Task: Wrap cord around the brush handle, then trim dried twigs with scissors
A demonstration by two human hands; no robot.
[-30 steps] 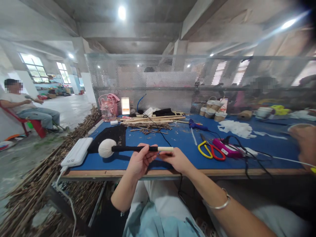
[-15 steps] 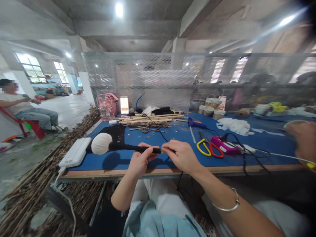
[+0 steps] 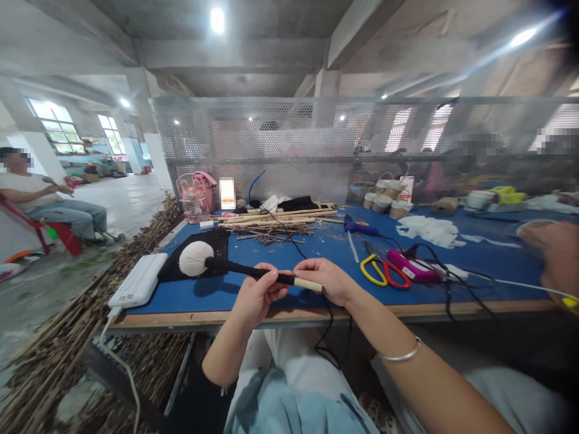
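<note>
A stick with a round white cloth-covered head lies across in front of me, its head to the left. Black wrapping covers most of the shaft, and a pale bare wooden end shows at the right. My left hand is closed around the black part. The fingers of my right hand are closed at the bare end, thumb and fingertip near the edge of the wrapping. A black cloth lies on the table behind the white head.
Scissors, a magenta box, a blue-handled tool and white cloth strips lie to the right. Thin sticks are heaped at the back. A white power bank sits at the left edge. Another person's hand is far right.
The stick has shifted slightly right, its white head too. My right hand has moved a little right and down, and the pale wooden end now shows. My left hand stays nearly in place.
</note>
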